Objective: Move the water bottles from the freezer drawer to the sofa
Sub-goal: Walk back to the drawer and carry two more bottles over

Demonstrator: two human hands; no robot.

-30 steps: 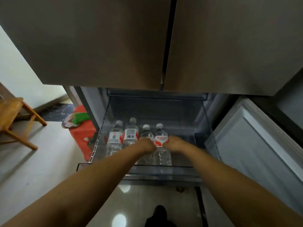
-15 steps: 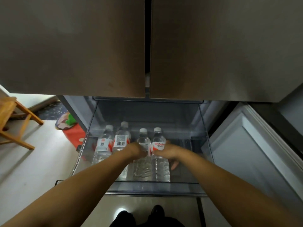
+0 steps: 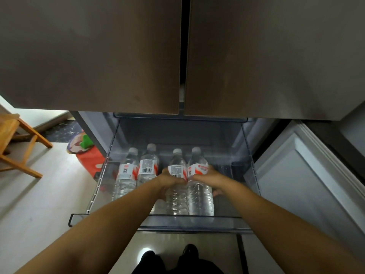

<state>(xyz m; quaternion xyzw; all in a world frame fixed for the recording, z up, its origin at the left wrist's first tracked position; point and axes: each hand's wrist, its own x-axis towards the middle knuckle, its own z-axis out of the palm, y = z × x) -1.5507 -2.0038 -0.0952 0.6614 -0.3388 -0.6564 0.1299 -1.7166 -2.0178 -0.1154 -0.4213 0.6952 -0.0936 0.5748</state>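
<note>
A: What's hidden or hard to read here?
B: The fingers of both hands go behind the bottles, so only the backs show. The left hand [image 3: 171,180] is closed around the third water bottle [image 3: 176,191] at its label; the right hand [image 3: 207,177] is wrapped around the fourth water bottle [image 3: 199,189], its fingertips peeking out low at 3 o'clock of it. The label print is too blurred to read

A: Where are the bottles?
B: All four stand upright in a row in the freezer drawer [image 3: 189,222], which is pulled out. The first water bottle [image 3: 126,175] and second water bottle [image 3: 148,168] sit at 9 o'clock of the held pair, touching each other, untouched by the hands

A: What's around?
B: Two brown fridge doors [image 3: 90,56] fill the top of the view. At 9 o'clock a wooden chair [image 3: 17,143] is cut off by the frame edge. A red bag [image 3: 88,158] lies on the floor beside the drawer, partly behind its clear wall. An open white door [image 3: 300,175] is at 3 o'clock. Dark shoes [image 3: 169,256] show at 6 o'clock
</note>
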